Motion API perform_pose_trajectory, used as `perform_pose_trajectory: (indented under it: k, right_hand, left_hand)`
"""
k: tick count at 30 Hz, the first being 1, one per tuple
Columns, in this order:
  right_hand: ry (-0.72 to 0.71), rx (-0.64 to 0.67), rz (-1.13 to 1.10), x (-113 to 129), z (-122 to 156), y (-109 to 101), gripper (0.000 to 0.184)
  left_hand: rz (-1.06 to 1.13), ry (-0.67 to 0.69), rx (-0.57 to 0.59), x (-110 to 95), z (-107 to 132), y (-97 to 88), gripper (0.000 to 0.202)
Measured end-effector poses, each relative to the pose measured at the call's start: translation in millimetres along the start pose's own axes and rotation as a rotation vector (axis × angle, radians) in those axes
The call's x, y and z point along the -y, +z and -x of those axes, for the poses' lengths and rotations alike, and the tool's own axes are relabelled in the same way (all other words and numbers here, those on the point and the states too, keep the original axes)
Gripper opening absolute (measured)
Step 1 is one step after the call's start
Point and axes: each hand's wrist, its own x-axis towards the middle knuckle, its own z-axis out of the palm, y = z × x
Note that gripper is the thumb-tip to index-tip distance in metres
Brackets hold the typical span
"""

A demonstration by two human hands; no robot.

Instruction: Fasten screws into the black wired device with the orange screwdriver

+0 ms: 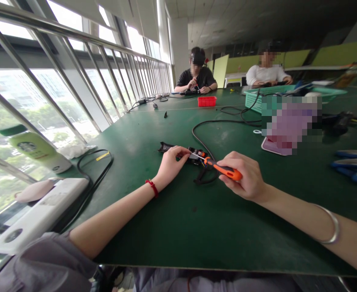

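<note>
My right hand (242, 174) is closed around the orange and black handle of a screwdriver (223, 168). Its thin shaft points left, and the tip ends at the fingertips of my left hand (175, 158). There the thumb and forefinger are pinched together; whatever is between them is too small to make out. Below the fingers lies an opened black corded device (165, 147) with a grey inner part, an orange piece and thin coloured wires exposed. My left hand covers part of its casing. A black cable (196, 125) curves near its right end.
A red bin (207, 101) and a green basket (253, 101) stand further back. On the right are a phone (275, 147) and blue-white gloves (354, 164). A bottle (40, 150) and white box (41, 215) stand left, beside railings. Two people sit across the green table (166, 231).
</note>
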Motion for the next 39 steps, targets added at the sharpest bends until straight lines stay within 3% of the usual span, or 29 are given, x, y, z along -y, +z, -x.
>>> perform_pose_trajectory:
  k: [20, 26, 31, 36, 39]
  right_hand:
    - [0.007, 0.056, 0.065, 3, -5, -1, 0.014]
    - [0.253, 0.012, 0.061, 2, -4, -6, 0.012]
    - [0.423, -0.098, -0.006, 2, -7, -8, 0.018]
    - [0.438, -0.107, -0.009, -2, -7, -12, 0.018]
    - [0.424, -0.179, 0.004, -6, -6, -13, 0.017]
  left_hand:
    - [-0.244, 0.21, -0.06, -7, 7, -5.2, 0.01]
    - [-0.241, 0.2, -0.084, -5, 7, -4.6, 0.008]
    - [-0.235, 0.193, -0.076, -3, 7, -3.9, 0.006]
    - [-0.297, 0.363, -0.018, -7, 7, -1.1, 0.01]
    - [-0.373, 0.501, 0.031, -9, 6, 1.8, 0.008]
